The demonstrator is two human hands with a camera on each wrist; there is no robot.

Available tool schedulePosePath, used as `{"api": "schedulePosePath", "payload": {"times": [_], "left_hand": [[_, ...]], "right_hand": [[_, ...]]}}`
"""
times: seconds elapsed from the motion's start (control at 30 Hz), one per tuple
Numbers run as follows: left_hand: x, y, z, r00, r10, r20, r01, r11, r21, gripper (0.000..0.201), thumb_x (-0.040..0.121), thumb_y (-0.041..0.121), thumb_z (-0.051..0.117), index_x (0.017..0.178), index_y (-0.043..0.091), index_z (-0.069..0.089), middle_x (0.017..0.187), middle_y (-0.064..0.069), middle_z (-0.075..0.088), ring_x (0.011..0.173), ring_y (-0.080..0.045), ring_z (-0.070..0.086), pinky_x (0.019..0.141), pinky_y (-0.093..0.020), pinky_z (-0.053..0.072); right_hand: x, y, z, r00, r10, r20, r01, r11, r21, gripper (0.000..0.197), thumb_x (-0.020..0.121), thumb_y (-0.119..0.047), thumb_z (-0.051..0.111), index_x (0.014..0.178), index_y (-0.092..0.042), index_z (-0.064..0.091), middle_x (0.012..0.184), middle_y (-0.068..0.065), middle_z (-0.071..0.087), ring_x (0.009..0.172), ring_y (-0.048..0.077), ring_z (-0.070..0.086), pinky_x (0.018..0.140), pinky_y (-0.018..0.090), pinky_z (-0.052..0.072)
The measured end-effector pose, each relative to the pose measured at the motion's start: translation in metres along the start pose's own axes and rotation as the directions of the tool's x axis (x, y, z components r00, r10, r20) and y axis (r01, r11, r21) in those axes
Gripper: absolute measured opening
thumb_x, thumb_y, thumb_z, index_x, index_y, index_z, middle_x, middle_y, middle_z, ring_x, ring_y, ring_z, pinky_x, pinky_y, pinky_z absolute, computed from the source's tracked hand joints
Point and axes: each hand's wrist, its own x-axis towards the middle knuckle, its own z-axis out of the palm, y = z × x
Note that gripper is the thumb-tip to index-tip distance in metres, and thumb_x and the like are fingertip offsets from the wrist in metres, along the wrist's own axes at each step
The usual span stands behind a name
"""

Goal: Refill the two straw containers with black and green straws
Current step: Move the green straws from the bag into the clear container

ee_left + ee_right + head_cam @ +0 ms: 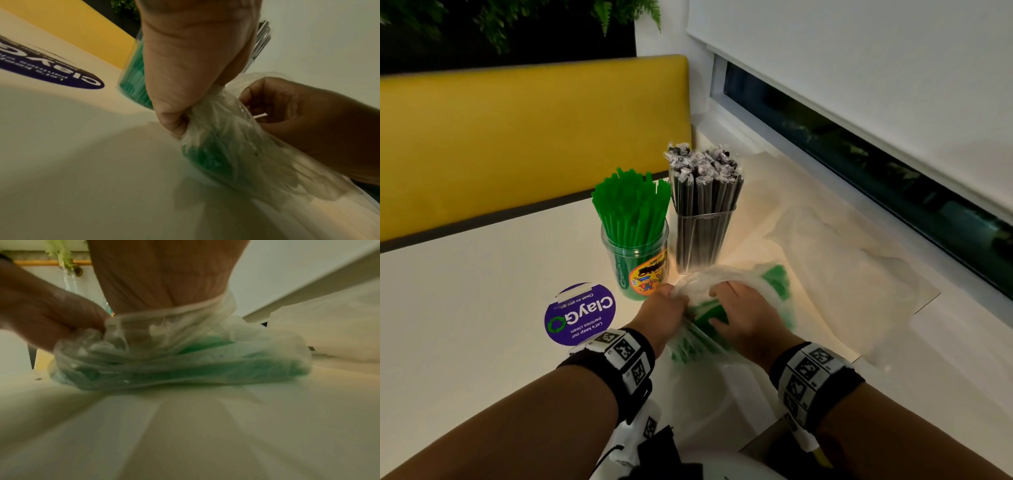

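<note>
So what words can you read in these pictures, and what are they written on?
"ClayG", then a recycling-arrow symbol: purple round sticker on the table.
"Clean as you go": same sticker, small print.
"Let's keep our pantries clean.": same sticker, small print.
Cartoon label on the green straw jar: lettering too blurred to read.
White letters running up the jar's side: partly hidden, unreadable.
Wristband squares: patterns, not words.
</note>
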Motion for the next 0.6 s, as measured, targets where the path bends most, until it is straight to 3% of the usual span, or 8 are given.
{"api": "schedulePosePath", "payload": {"times": [0.07,0.13,0.27,0.33,0.43,0.5,0.57,0.6], "left_hand": [[-0.002,0.001,0.001,1.000,0.029,0.004,-0.029,0.999,0.030,0.034,0.084,0.041,0.063,0.108,0.017,0.062,0.101,-0.011,0.072,0.093,-0.031,0.070,0.088,-0.052,0.058],[-0.003,0.003,0.000,1.000,0.016,0.024,-0.016,1.000,0.026,0.049,0.073,0.045,0.075,0.111,0.018,0.062,0.099,-0.008,0.074,0.091,-0.029,0.072,0.085,-0.050,0.059],[-0.007,0.009,-0.003,0.998,0.013,0.067,-0.018,0.997,0.068,0.044,0.067,0.018,0.080,0.108,0.018,0.062,0.103,-0.010,0.072,0.093,-0.028,0.070,0.084,-0.047,0.060],[-0.010,0.013,-0.003,0.993,0.036,0.115,-0.047,0.995,0.090,0.032,0.074,0.006,0.076,0.100,0.019,0.063,0.102,-0.008,0.071,0.092,-0.025,0.069,0.077,-0.038,0.060],[-0.012,0.014,-0.002,0.979,0.054,0.195,-0.081,0.988,0.130,0.038,0.076,0.004,0.078,0.109,0.017,0.066,0.099,-0.006,0.074,0.091,-0.022,0.070,0.070,-0.028,0.056],[-0.012,0.012,-0.002,0.973,0.084,0.215,-0.127,0.973,0.194,0.041,0.077,0.000,0.074,0.113,0.016,0.065,0.100,-0.005,0.073,0.093,-0.022,0.069,0.074,-0.030,0.058],[-0.008,0.011,-0.002,0.974,0.129,0.185,-0.172,0.954,0.244,0.040,0.078,0.004,0.072,0.114,0.019,0.062,0.103,-0.003,0.069,0.094,-0.021,0.066,0.078,-0.033,0.059],[-0.005,0.010,-0.002,0.975,0.166,0.151,-0.203,0.938,0.281,0.038,0.080,0.008,0.072,0.113,0.020,0.060,0.104,-0.003,0.066,0.093,-0.020,0.064,0.074,-0.032,0.057]], "right_hand": [[-0.005,0.003,0.006,0.990,-0.084,-0.110,0.075,0.994,-0.084,0.018,0.081,-0.011,0.070,0.094,0.002,0.069,0.087,0.016,0.067,0.077,0.032,0.062,0.075,0.045,0.054],[-0.007,0.006,0.010,0.980,-0.152,-0.125,0.134,0.981,-0.139,0.012,0.088,-0.008,0.065,0.091,0.001,0.071,0.082,0.016,0.066,0.073,0.031,0.059,0.073,0.044,0.053],[-0.007,0.016,0.011,0.980,-0.176,-0.088,0.162,0.976,-0.147,0.020,0.090,-0.007,0.063,0.106,0.002,0.070,0.099,0.018,0.067,0.092,0.031,0.061,0.093,0.040,0.050],[-0.006,0.018,0.010,0.986,-0.162,-0.034,0.154,0.972,-0.178,0.025,0.091,-0.012,0.059,0.110,-0.001,0.069,0.102,0.016,0.069,0.093,0.031,0.063,0.092,0.042,0.052],[0.002,0.007,0.007,0.990,-0.023,0.136,0.049,0.979,-0.196,0.032,0.095,-0.022,0.047,0.121,-0.011,0.064,0.115,0.010,0.067,0.105,0.029,0.062,0.099,0.042,0.047],[0.007,0.004,0.002,0.971,0.119,0.206,-0.084,0.982,-0.170,0.033,0.102,-0.026,0.041,0.128,-0.017,0.060,0.129,0.004,0.062,0.119,0.023,0.055,0.109,0.034,0.035],[0.008,0.004,-0.006,0.963,0.164,0.213,-0.136,0.981,-0.140,0.033,0.104,-0.027,0.038,0.129,-0.018,0.059,0.132,0.002,0.059,0.122,0.020,0.052,0.109,0.030,0.033],[0.007,0.005,-0.009,0.962,0.159,0.221,-0.130,0.981,-0.141,0.033,0.104,-0.026,0.037,0.128,-0.017,0.059,0.132,0.003,0.059,0.122,0.020,0.052,0.109,0.030,0.033]]}}
